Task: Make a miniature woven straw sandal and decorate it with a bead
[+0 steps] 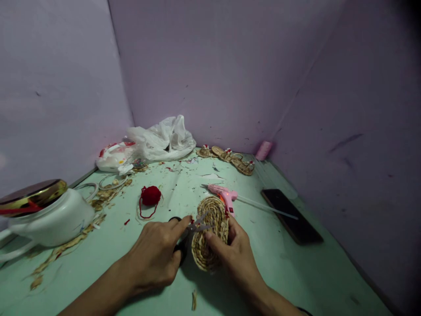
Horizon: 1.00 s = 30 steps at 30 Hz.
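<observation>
My left hand (158,250) is closed around the black handles of a pair of scissors (197,227), whose parted blades lie over a woven straw sole (212,219). The sole is an oval of coiled braid, held above the table by my right hand (235,250), with the thumb on its face and the fingers behind its right edge. Just behind the sole rests a pink glue gun (222,192) with a long clear glue stick in its rear. To the left sits a ball of red yarn (151,195) with a loose strand.
A white pot (62,219) stands at the left beside straw scraps (98,202). White plastic bags (164,140) and small woven sandals (241,164) are at the back. A dark phone (292,217) lies at the right; a pink roll (263,150) is by the wall.
</observation>
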Motion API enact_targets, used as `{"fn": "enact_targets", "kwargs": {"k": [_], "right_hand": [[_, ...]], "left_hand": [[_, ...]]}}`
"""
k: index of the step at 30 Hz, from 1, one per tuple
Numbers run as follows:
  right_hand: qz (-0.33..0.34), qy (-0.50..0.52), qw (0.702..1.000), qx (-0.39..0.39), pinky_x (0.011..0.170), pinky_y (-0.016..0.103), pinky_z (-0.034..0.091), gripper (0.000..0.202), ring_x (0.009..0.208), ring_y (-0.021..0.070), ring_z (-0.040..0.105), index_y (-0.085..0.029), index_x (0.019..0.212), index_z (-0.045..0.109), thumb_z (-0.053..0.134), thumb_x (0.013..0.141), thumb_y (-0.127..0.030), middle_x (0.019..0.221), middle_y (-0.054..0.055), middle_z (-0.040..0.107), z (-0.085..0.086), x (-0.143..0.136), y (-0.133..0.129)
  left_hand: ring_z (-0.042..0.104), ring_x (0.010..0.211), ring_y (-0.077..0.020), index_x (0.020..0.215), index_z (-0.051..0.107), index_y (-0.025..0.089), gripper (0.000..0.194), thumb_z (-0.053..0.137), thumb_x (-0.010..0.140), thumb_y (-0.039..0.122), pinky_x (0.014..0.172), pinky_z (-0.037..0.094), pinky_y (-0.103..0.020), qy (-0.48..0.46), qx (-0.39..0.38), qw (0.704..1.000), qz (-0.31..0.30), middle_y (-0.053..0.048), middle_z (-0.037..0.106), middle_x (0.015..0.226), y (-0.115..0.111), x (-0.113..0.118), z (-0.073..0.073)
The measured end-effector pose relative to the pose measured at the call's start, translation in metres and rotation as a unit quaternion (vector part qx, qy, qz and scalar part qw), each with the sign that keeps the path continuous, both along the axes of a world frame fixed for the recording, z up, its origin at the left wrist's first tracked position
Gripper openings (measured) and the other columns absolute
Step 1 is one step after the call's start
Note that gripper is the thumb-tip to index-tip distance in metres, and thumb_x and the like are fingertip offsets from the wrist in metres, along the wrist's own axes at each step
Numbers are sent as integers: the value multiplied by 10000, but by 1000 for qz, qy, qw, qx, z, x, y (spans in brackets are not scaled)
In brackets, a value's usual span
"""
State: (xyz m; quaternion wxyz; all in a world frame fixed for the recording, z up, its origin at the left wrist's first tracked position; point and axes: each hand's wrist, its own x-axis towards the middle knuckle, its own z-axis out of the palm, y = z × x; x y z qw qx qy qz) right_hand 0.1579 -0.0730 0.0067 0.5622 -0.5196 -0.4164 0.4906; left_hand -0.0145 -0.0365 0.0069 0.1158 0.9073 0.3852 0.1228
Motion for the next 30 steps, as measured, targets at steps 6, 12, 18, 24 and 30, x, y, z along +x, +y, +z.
{"fn": "enact_targets", "kwargs": {"k": [6,12,18,24,30], "right_hand": [[1,-13,1000,25,692,308,496,325,749,197,603,-164,946,578,659,639,-233,828,39,657,-1,-1,-2],[-11,65,998,15,650,284,496,320,701,176,604,-172,885,590,709,592,-218,782,17,668,1,6,3],[44,291,953,-69,513,249,473,303,513,142,588,-151,831,611,696,540,-170,638,13,661,1,14,16],[75,316,941,-95,510,248,472,288,497,143,583,-140,818,642,659,530,-144,618,23,665,6,15,17],[76,322,939,-99,520,237,477,256,509,138,595,-136,790,654,649,534,-132,623,24,677,3,15,18]], "left_hand": [[605,807,-254,1295,347,147,666,440,637,104,667,479,-401,25,0,1000,-1,-114,630,942,1,-1,0],[579,568,-147,1122,532,163,510,400,639,69,533,449,-264,-73,-18,997,-35,-19,653,695,3,-2,2],[551,513,-115,1028,581,121,335,459,724,196,486,441,-218,-212,-45,969,120,-3,648,642,16,-10,7],[639,855,-205,1140,539,164,507,474,638,136,732,506,-328,-149,61,986,30,-68,682,1010,17,-12,0],[634,819,-218,1152,517,138,513,449,643,119,678,497,-358,-137,93,986,3,-91,674,972,15,-10,0]]}}
